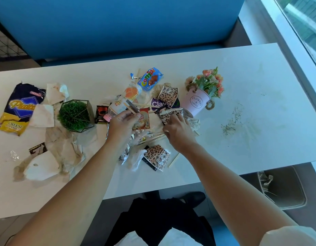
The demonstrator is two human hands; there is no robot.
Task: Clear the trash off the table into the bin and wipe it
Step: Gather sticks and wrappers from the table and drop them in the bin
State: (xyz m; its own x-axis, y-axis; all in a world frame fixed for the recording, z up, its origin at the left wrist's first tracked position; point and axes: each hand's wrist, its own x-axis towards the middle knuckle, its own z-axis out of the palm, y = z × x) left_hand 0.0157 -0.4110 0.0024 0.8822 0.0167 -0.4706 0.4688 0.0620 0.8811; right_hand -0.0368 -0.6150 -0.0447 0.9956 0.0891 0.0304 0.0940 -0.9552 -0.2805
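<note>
Left hand (124, 121) is sitting over the middle of the pile; thumb and curled fingers are pinching a wooden stirrer (129, 107), with a small dark strip beside it in the same pinch; can't tell what the strip is.
Right hand (178, 130) is reaching in just right of it; fingers are curling over the middle leopard cup (168, 114), which is lying on its side; thin wooden sticks (156, 135) are lying at the thumb side; can't tell if the thumb is touching them.

Trash is lying all over the white table (251, 68):
- far leopard cup (168, 94) is lying tipped beside the pink flower bucket (196, 102); near leopard cup (158, 157) is lying on its side toward the near edge, with a loose stick (174, 160) just right of it
- Combi wrapper (150, 79) is lying at the far side of the pile; plastic bottle (118, 105) with a pink cap is lying down just left of the left hand
- Piattos bag (20, 109) is at the far left; crumpled napkins (52, 112) are lying between it and the green plant (75, 115) in its glass case; brown paper (64, 144) is sprawling in front of those
- dark crumbs (230, 125) are scattered on the right part of the table, well apart from the pile

Bin (295, 192) is standing on the floor at lower right, below the table's near edge; some scraps are showing inside it.
</note>
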